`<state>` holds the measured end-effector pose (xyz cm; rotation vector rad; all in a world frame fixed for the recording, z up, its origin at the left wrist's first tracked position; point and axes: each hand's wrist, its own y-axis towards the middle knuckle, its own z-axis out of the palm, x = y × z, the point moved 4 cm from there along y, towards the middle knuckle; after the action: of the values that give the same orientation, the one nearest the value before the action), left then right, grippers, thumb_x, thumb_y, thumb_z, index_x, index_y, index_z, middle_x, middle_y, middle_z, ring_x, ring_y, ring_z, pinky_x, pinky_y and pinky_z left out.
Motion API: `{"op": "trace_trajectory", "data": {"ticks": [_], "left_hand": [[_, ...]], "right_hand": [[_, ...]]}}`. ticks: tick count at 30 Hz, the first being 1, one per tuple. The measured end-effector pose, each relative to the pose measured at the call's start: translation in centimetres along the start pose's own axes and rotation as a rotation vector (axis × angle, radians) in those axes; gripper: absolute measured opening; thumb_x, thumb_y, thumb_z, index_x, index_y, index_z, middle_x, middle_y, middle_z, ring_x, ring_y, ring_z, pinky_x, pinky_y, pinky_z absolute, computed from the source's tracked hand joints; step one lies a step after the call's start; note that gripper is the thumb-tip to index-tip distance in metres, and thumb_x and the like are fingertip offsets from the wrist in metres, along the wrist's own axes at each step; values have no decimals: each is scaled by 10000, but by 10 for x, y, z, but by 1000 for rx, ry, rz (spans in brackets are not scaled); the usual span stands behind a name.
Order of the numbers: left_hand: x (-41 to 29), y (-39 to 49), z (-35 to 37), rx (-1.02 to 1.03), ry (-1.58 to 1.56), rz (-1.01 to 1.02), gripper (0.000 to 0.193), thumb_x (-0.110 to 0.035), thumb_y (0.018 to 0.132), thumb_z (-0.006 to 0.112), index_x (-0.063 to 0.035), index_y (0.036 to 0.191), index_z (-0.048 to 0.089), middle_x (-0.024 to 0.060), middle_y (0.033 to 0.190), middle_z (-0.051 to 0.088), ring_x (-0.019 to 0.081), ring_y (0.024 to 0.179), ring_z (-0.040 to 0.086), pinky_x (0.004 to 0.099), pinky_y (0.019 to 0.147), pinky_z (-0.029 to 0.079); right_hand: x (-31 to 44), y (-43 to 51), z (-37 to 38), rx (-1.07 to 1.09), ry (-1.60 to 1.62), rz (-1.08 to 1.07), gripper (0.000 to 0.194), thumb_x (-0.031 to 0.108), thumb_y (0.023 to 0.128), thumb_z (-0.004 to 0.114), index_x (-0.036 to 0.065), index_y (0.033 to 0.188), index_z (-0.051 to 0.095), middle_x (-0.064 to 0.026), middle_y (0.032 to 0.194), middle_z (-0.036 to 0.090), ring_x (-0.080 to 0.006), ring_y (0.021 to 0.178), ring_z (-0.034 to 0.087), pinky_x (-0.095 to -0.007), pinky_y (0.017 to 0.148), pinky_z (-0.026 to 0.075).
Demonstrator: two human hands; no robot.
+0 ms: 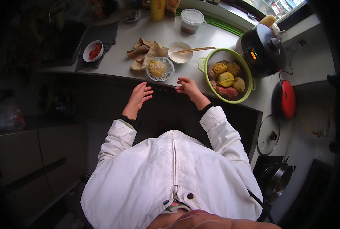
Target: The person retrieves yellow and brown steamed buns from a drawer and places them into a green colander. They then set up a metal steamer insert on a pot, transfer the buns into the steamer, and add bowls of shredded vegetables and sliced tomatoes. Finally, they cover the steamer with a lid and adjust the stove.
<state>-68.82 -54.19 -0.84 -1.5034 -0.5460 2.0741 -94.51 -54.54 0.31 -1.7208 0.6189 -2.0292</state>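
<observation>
My left hand [140, 97] hovers just off the front edge of the counter, its fingers apart and holding nothing. To its right, my right hand [189, 88] is raised with bent, spread fingers and nothing in it. Between and beyond them, near the edge, stands a small bowl with yellow food under clear plastic wrap [160, 68]. Behind this bowl lies a crumpled tan cloth [149, 51]. A white bowl [180, 59] of pale contents has wooden chopsticks [198, 49] across its rim. Right of my right hand, a green-rimmed basket [201, 64] holds yellow rolled buns [225, 79] and reddish sweet potatoes [230, 91].
An electric pressure cooker [263, 51] with a lit display stands behind the basket. Farther back is a lidded plastic tub [191, 20]. Tomatoes [94, 53] sit in a bowl at left. A red appliance [287, 99], glass lid [268, 136] and pan [278, 181] line the right.
</observation>
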Motion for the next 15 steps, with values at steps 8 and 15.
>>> {"op": "trace_trajectory", "data": {"ticks": [8, 15], "left_hand": [[-14, 47, 16, 74, -113, -43, 523, -310, 1002, 438, -264, 1480, 232, 132, 1260, 512, 301, 1072, 562, 497, 867, 504], [-20, 53, 23, 160, -225, -114, 487, -264, 1009, 418, -238, 1465, 250, 121, 1315, 508, 302, 1118, 571, 516, 915, 488]], "right_hand": [[-10, 67, 12, 107, 99, 10, 292, 107, 987, 459, -14, 1248, 506, -97, 1093, 596, -176, 852, 640, -290, 699, 569], [-10, 68, 11, 51, 133, 17, 146, 145, 952, 572, 17, 1022, 574, -42, 850, 621, -135, 717, 620, -258, 631, 539]]}}
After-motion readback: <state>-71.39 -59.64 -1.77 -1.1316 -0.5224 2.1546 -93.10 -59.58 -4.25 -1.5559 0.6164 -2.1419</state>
